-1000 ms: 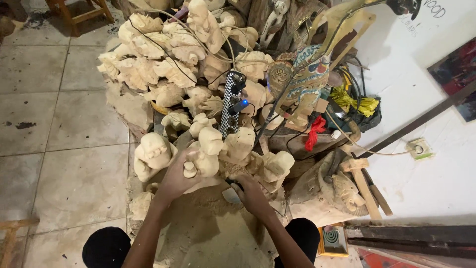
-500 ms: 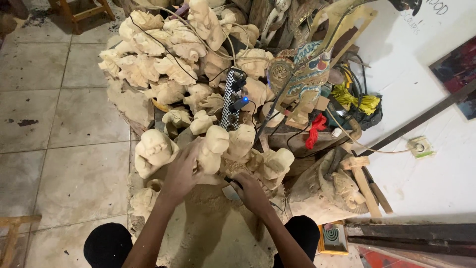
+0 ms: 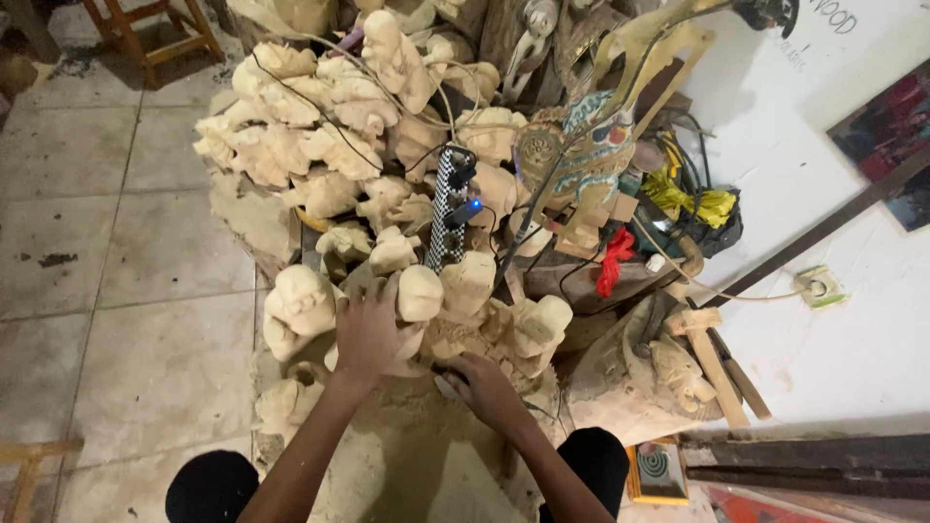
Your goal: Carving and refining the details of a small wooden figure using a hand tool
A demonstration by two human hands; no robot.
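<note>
My left hand lies with fingers spread on a pale unpainted wooden carving in the near row of a heap of similar figures. My right hand is closed around a small tool whose grey tip shows at the carving's base, pressed against the wood. A large slab of pale wood covered in sawdust lies between my knees under both hands.
Several rough carved figures are piled ahead. A checkered power strip with a blue light and cables lies among them. A painted carved figure, a red rag, a wooden mallet and a white wall are at right; tiled floor at left.
My left hand slid slightly up onto the carving and spread its fingers. The right hand stayed low at the base with the tool.
</note>
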